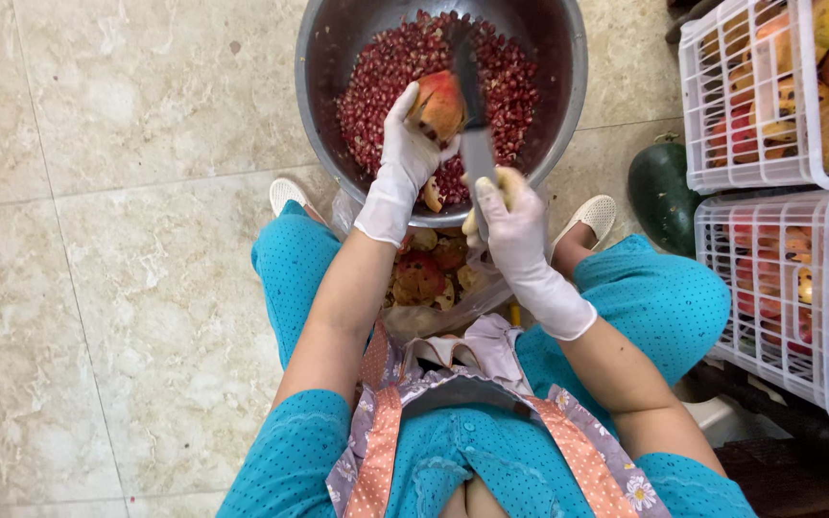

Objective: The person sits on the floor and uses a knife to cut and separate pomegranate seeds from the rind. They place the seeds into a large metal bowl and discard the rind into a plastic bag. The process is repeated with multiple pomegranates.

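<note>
Nearest the camera, a floral apron is lying over teal clothing, and a clear bag of pomegranate peels is sitting on the floor between the knees. Just beyond it, the right hand, in a white glove, is clenching its fingers around the yellow handle of a knife, with the blade pointing away over the bowl. Left of it, the gloved left hand is grasping a pomegranate piece, fingers wrapping its near side, right beside the blade. Both are hovering over a steel bowl on the floor, holding a heap of red pomegranate seeds. Far right, white crates are holding whole pomegranates, with a dark green melon beside them.
</note>
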Action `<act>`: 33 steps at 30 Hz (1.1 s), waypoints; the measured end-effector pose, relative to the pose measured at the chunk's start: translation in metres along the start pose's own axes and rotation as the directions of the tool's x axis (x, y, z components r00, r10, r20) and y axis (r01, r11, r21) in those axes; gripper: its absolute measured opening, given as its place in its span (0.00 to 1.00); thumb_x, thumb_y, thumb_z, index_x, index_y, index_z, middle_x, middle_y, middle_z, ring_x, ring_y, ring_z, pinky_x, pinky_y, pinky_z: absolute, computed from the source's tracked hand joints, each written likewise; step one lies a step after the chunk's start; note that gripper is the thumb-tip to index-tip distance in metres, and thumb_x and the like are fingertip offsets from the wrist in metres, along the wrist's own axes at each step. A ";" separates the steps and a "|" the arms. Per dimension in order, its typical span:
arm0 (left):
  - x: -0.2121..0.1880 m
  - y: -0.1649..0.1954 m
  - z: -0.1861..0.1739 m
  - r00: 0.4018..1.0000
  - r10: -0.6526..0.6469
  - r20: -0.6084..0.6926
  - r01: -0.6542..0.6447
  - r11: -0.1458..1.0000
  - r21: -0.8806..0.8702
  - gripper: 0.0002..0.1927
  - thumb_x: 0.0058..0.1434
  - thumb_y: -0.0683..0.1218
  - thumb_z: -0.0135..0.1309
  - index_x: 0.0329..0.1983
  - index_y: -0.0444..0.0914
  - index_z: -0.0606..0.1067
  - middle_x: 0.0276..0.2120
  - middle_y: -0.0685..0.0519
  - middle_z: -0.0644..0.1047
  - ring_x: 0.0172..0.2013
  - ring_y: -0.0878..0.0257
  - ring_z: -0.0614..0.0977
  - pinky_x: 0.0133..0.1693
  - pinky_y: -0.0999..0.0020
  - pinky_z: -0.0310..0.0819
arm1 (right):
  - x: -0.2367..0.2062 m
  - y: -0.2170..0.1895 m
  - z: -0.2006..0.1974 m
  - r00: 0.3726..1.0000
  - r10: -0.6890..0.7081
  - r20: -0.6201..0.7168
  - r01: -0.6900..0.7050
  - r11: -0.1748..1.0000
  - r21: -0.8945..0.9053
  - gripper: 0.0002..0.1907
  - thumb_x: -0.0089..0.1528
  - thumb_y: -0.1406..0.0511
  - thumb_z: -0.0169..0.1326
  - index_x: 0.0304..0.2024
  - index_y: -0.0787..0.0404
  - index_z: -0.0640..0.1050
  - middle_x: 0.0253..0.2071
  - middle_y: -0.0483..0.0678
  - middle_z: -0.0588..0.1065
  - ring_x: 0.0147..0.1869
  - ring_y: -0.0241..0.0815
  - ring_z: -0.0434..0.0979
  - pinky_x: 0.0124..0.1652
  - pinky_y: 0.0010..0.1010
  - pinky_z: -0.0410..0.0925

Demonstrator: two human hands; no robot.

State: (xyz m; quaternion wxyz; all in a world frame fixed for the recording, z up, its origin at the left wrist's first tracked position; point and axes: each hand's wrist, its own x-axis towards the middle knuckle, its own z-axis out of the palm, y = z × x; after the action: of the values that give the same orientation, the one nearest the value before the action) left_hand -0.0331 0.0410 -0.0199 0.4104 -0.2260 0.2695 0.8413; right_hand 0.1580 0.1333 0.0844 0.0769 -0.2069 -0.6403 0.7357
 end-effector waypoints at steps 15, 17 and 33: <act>0.001 0.000 0.002 0.987 0.101 0.127 -0.092 0.993 -0.073 0.24 0.59 0.54 0.56 0.56 0.39 0.72 0.51 0.46 0.76 0.49 0.50 0.80 0.47 0.45 0.81 | 0.004 0.010 0.011 0.981 0.196 0.009 -0.196 0.980 0.040 0.15 0.71 0.59 0.51 0.49 0.65 0.73 0.23 0.46 0.75 0.19 0.34 0.73 0.18 0.24 0.66; -0.002 0.002 0.004 0.996 0.061 0.066 -0.058 0.997 -0.052 0.26 0.57 0.56 0.55 0.56 0.41 0.71 0.52 0.47 0.76 0.51 0.50 0.79 0.47 0.45 0.80 | 0.005 0.009 0.009 1.000 0.016 0.003 -0.016 1.000 0.019 0.14 0.72 0.59 0.50 0.51 0.64 0.72 0.25 0.46 0.76 0.21 0.33 0.75 0.19 0.23 0.68; 0.017 -0.002 -0.010 0.995 -0.014 -0.099 0.010 0.999 -0.049 0.42 0.54 0.70 0.48 0.66 0.41 0.66 0.64 0.47 0.64 0.62 0.44 0.65 0.59 0.39 0.59 | 0.004 -0.012 0.014 0.999 -0.036 0.020 0.037 0.998 -0.042 0.14 0.73 0.61 0.48 0.53 0.67 0.72 0.24 0.46 0.75 0.22 0.33 0.73 0.21 0.24 0.66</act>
State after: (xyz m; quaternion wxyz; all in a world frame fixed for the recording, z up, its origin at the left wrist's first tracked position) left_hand -0.0398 0.0453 -0.0384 0.3960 -0.2791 0.2677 0.8329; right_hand 0.1467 0.1245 0.0960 0.0796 -0.1896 -0.6602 0.7224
